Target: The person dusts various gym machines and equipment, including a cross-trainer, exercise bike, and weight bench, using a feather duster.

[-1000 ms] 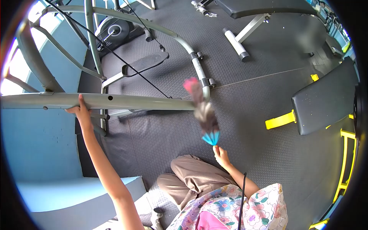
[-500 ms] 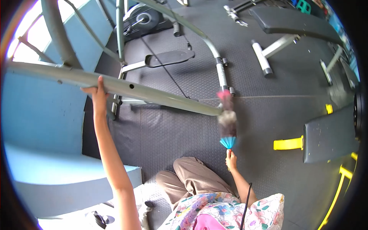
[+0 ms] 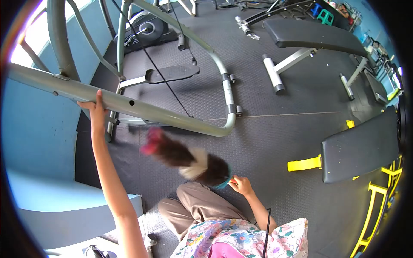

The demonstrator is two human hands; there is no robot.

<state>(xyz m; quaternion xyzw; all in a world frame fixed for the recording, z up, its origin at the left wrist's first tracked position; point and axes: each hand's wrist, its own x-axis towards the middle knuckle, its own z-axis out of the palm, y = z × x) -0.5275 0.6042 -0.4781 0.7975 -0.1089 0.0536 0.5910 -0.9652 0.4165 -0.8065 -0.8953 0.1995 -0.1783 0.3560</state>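
Note:
My left hand (image 3: 96, 112) grips the underside of a thick grey-green metal tube (image 3: 172, 118) of the exercise machine frame, with one digit stretched up over its face. The other fingers are partly hidden by the tube. My right hand (image 3: 241, 185) is closed around the handle of a fluffy duster (image 3: 215, 170), in front of my knees. The duster has dark brown bristles with a cream band, a pink tip and a teal collar near the handle. It is blurred by motion, points up and left, and appears apart from the tube.
A foot pedal (image 3: 174, 74) and black cable belong to the machine. At right stand a black padded bench (image 3: 316, 36) and another black pad (image 3: 361, 146) with yellow metal parts. A blue wall (image 3: 38, 142) and ledge border the left. Black textured matting (image 3: 258, 142) covers the floor.
The duster has swung from upright beside the tube's bend to tilted left and lower, below the tube. My right hand has moved slightly lower. My left hand stays on the tube; the view shifted right.

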